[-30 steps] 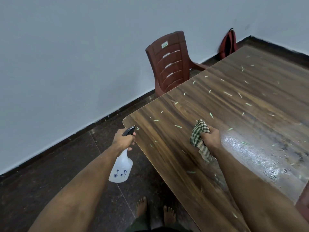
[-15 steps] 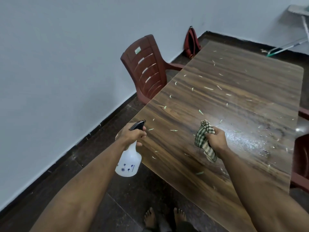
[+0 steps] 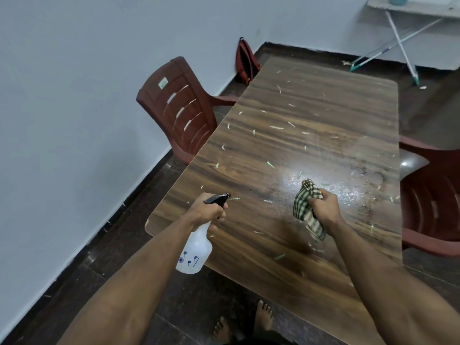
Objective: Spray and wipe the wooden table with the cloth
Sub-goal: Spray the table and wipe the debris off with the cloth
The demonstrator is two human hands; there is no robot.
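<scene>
The wooden table (image 3: 311, 115) runs away from me, strewn with small pale green scraps. A wet, speckled patch glistens on it just beyond the cloth. My left hand (image 3: 207, 211) grips the neck of a white spray bottle (image 3: 195, 252) with a black nozzle, held over the table's near left corner, nozzle pointing across the top. My right hand (image 3: 324, 210) is closed on a bunched green-and-white checked cloth (image 3: 307, 207), raised slightly above the table near its middle, a tail hanging down.
A dark red plastic chair (image 3: 179, 108) stands at the table's left side, another chair (image 3: 433, 200) at the right. A red backpack (image 3: 245, 62) leans on the wall at the far end. A mop (image 3: 388, 49) and rack legs lie far right. My bare feet (image 3: 265, 314) are on dark tiles.
My view has swung right and both hands moved inward over the table. The spray bottle now hangs above the near corner instead of beside the table. The cloth stays gripped.
</scene>
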